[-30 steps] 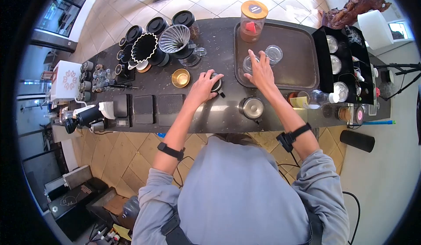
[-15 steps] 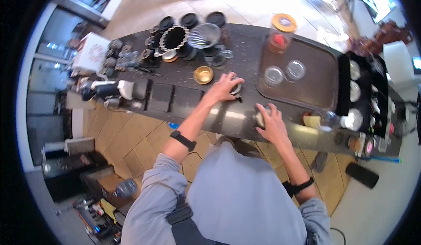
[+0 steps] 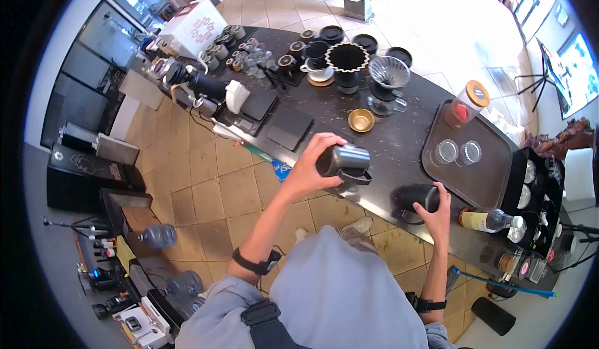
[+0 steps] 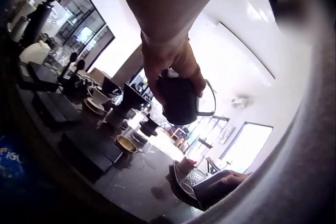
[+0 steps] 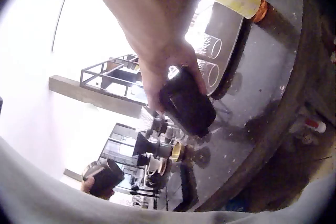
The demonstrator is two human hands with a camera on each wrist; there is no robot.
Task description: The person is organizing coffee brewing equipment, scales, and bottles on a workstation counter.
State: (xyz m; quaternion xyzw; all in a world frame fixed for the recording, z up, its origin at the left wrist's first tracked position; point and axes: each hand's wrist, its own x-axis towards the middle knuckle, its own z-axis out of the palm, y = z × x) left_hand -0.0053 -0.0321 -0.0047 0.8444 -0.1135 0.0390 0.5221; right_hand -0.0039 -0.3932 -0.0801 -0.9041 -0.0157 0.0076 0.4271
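In the head view, my left hand grips a dark metal milk pitcher by its body, tilted on its side over the counter's front edge. Its loop handle points away from the palm, as the left wrist view shows on this pitcher. To the right, my right hand holds a second dark pitcher, fingers and thumb around its body. The right wrist view shows this second pitcher from behind the hand, tilted above the counter.
A brown tray bears two clear glasses and a wooden-lidded jar. A labelled bottle lies near the front edge. A brass bowl, a ribbed glass dripper and a black scale stand farther left.
My right hand went from the glasses on the tray to a pitcher and took hold of it. Both pitchers are now lifted and tilted. The head view has turned, shifting the counter.
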